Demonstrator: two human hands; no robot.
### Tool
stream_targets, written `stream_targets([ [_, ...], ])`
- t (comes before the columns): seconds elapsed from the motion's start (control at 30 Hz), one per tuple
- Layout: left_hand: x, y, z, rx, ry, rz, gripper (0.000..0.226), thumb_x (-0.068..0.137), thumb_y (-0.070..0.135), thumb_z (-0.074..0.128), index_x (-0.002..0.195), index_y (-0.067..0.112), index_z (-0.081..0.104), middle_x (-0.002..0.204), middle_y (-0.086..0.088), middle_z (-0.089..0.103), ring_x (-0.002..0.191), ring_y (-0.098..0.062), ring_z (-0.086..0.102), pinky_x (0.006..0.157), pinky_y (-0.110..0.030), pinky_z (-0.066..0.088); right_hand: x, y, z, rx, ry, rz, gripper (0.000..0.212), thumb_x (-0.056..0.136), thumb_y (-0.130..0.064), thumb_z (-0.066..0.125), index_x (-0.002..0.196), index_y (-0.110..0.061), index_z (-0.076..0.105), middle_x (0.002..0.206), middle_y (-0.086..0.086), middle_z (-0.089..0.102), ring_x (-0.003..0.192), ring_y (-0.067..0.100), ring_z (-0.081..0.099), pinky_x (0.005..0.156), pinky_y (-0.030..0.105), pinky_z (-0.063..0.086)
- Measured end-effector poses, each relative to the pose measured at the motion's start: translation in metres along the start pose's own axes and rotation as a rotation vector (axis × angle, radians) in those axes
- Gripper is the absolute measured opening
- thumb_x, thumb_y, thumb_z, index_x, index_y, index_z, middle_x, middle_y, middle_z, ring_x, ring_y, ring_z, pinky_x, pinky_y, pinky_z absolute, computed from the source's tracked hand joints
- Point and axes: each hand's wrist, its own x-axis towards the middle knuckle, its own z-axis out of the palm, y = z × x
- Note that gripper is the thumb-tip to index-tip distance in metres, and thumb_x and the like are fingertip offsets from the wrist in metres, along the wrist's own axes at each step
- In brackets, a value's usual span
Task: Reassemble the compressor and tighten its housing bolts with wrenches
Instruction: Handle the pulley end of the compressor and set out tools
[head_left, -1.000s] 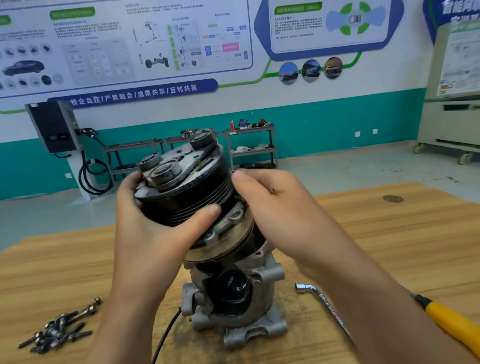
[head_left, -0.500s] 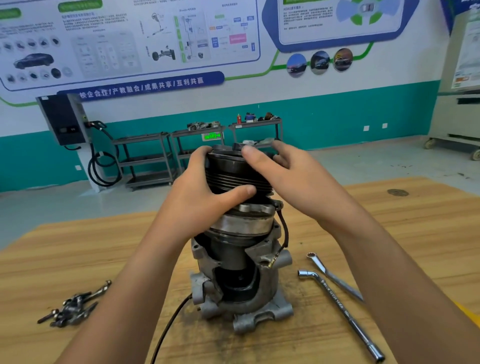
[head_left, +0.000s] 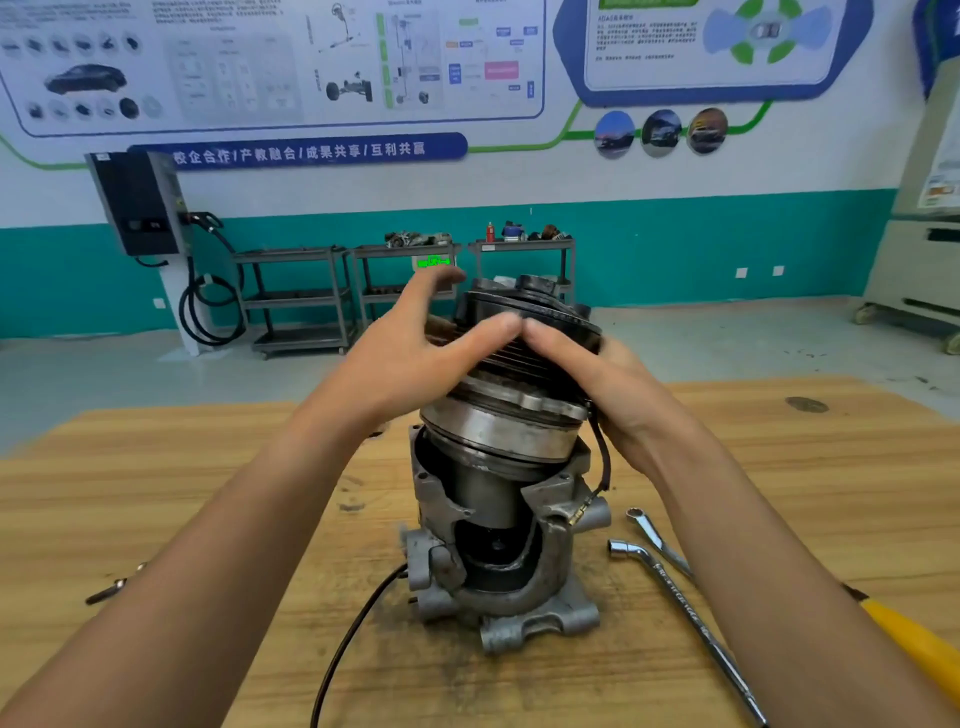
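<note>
Compressor (head_left: 498, 545) stands upright on the wooden surface (head_left: 208, 467), mounting lugs down, roughly mid-surface. The housing is cut away at the front, with a dark bore visible inside.

The black grooved pulley (head_left: 524, 358) is on top of the compressor, with a silver ring (head_left: 498, 431) directly under it. This top section looks slightly tilted against the housing rim, and the ring stands above the rim.

Left hand (head_left: 410, 358) is on the pulley's left side. Its thumb lies across the front grooves and its fingers are stretched out fairly straight past the far-left edge. They are motion-blurred and not wrapped round anything I can see.

Right hand (head_left: 602, 384) cups the pulley's right side. Its thumb is on the front grooves, tip touching the left thumb tip, and its fingers go round the back out of sight. It is holding the pulley.

A thin black wire (head_left: 603, 457) drops from under the pulley down the compressor's right side to a fitting on the housing. A black cable (head_left: 353, 629) runs from the compressor base toward the near-left.

- **Right of the compressor:** a ring spanner (head_left: 652, 535) and an L-shaped socket wrench (head_left: 685, 608) lie just beside each other on the surface, untouched.
- **Further right:** a yellow handle (head_left: 914, 644), partly behind the right forearm.
- **Well left of the compressor:** loose bolts (head_left: 111, 587), mostly hidden by the left forearm.
</note>
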Motion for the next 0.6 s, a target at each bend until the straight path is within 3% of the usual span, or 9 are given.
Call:
stream_targets([
  [0.1,0.011,-0.005,0.002,-0.115,-0.058,-0.082,0.113,0.046,0.085,0.049,0.144,0.038,0.022,0.133,0.005,0.048,0.116,-0.01,0.047,0.088,-0.027,0.036,-0.001,0.002,0.004,0.068,0.012,-0.028,0.06,0.044,-0.053,0.076,0.095,-0.021,0.069,0.094,-0.003,0.074,0.089,0.012,0.07,0.078,0.027,0.054],
  [0.17,0.015,-0.009,0.008,-0.185,-0.112,-0.075,0.105,0.054,0.082,0.06,0.143,0.032,0.032,0.139,0.008,0.046,0.117,-0.004,0.046,0.087,-0.023,0.038,-0.002,0.002,0.006,0.09,0.018,-0.061,0.056,0.047,-0.049,0.075,0.094,-0.02,0.069,0.092,-0.003,0.074,0.087,0.012,0.07,0.071,0.023,0.055],
  [0.33,0.006,-0.018,0.014,-0.347,-0.019,-0.007,0.093,0.055,0.068,0.062,0.138,0.03,0.043,0.117,0.02,0.058,0.105,0.005,0.056,0.08,-0.015,0.045,-0.006,0.002,0.01,0.122,0.021,-0.169,0.039,0.051,-0.037,0.083,0.086,-0.024,0.072,0.089,-0.004,0.074,0.083,0.01,0.071,0.063,0.017,0.053],
  [0.47,-0.009,-0.025,0.019,-0.45,0.078,0.051,0.055,0.068,0.048,0.06,0.121,0.042,0.046,0.087,0.036,0.064,0.086,0.018,0.058,0.065,-0.004,0.045,-0.007,0.002,0.014,0.074,0.051,-0.214,0.067,0.044,-0.036,0.086,0.105,-0.018,0.064,0.095,-0.004,0.073,0.088,0.011,0.07,0.068,0.02,0.054],
  [0.6,-0.016,-0.027,0.02,-0.506,0.12,0.087,0.046,0.071,0.038,0.059,0.115,0.042,0.045,0.088,0.037,0.064,0.089,0.013,0.061,0.068,-0.007,0.047,-0.01,0.003,0.017,0.054,0.072,-0.261,0.08,0.04,-0.043,0.081,0.113,-0.014,0.061,0.101,-0.004,0.072,0.092,0.01,0.069,0.072,0.022,0.054],
])
